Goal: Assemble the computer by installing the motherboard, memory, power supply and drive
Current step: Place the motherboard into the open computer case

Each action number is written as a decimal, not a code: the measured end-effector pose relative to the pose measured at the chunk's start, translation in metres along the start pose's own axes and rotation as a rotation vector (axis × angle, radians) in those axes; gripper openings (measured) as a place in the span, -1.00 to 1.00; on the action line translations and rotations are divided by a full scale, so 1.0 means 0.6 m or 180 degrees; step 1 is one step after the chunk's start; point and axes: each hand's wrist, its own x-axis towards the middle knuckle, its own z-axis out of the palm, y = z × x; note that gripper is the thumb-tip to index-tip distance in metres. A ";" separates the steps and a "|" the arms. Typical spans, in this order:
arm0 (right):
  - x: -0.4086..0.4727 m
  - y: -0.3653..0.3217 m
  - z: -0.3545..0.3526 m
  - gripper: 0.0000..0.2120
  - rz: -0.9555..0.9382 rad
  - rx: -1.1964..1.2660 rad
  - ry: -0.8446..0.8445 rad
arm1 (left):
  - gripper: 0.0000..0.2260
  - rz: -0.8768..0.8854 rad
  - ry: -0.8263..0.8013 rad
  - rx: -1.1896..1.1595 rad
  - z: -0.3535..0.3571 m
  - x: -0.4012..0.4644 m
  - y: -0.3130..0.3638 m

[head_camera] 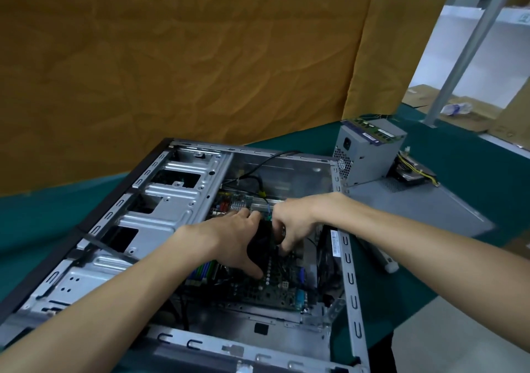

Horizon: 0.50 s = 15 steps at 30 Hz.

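An open grey computer case [183, 200] lies on its side on the green table. The green motherboard [275, 286] sits inside it, under my hands. My left hand [232, 238] grips the black CPU cooler [262, 243] on the board, thumb low on its near side. My right hand [289, 223] holds a dark-handled tool, seemingly a screwdriver [279, 233], against the cooler's right side. The grey power supply [367, 152] stands outside the case at the back right, with memory sticks [375, 130] lying on top. A drive [410, 175] lies behind it.
The case's grey side panel [424, 203] lies flat to the right. Black cables [258, 172] run across the case's far end. Brown paper hangs behind the table. A metal post [470, 51] and cardboard boxes [459, 114] stand at the far right.
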 end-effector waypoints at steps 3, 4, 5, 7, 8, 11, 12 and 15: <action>-0.006 0.002 -0.005 -0.84 -0.0214 0.0339 -0.0223 | -0.23 -0.0023 -0.0043 0.0008 -0.002 -0.002 0.001; -0.013 0.003 -0.007 -0.84 -0.0306 0.0586 -0.0270 | -0.23 -0.0026 -0.0049 0.0014 -0.002 -0.001 0.001; -0.021 0.005 -0.011 -0.84 -0.0389 0.0838 -0.0287 | -0.23 -0.0019 -0.0048 0.0035 -0.004 -0.001 0.001; -0.039 0.011 -0.020 -0.90 -0.0494 0.1234 -0.0226 | -0.22 -0.0005 -0.0062 0.0059 -0.005 0.001 0.000; -0.047 0.011 -0.025 -0.93 -0.0528 0.1398 -0.0206 | -0.21 -0.0001 -0.0076 0.0044 -0.006 0.001 -0.001; -0.063 0.013 -0.040 -0.89 -0.0650 0.2118 -0.0103 | -0.22 0.0081 0.0036 -0.0090 -0.012 -0.003 0.001; -0.071 0.017 -0.041 -0.90 -0.0683 0.2389 -0.0075 | -0.24 0.0141 0.0173 -0.0170 -0.017 -0.006 0.003; -0.098 0.030 -0.033 -0.86 -0.0727 0.2798 0.0062 | -0.42 0.0464 0.0772 -0.0683 -0.032 -0.016 0.014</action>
